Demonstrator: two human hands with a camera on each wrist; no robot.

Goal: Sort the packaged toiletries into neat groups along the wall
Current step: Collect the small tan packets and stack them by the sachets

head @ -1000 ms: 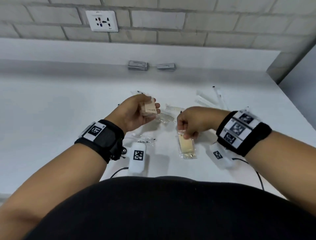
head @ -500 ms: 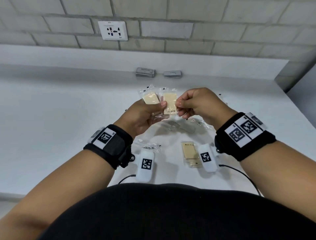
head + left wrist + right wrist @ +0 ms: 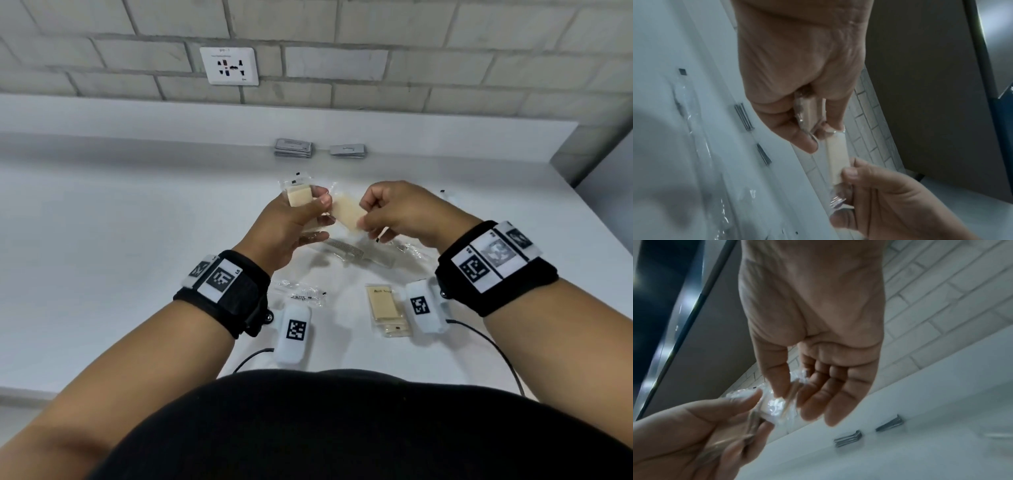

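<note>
At mid-frame in the head view, the left hand [image 3: 291,228] pinches one wrapped soap [image 3: 299,197] while the right hand [image 3: 399,214] pinches a second soap [image 3: 347,214] beside it. Only this view shows a third soap packet [image 3: 385,308] lying lower right on the counter [image 3: 120,240]; the wrist views show just fingers on wrapper

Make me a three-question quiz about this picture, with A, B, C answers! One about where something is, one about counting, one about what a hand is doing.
1. Where do the grey packet stacks lie?
A) by the wall
B) at the table's near edge
C) in a hand

2. How many soap packets lie flat on the table?
A) none
B) one
C) three

3. What is the right hand doing?
A) resting flat
B) pointing at the socket
C) pinching a soap packet

Answers: 1 A, they sit against the ledge below the bricks. 2 B, one soap packet on the table. 3 C, fingers grip its end.
</note>
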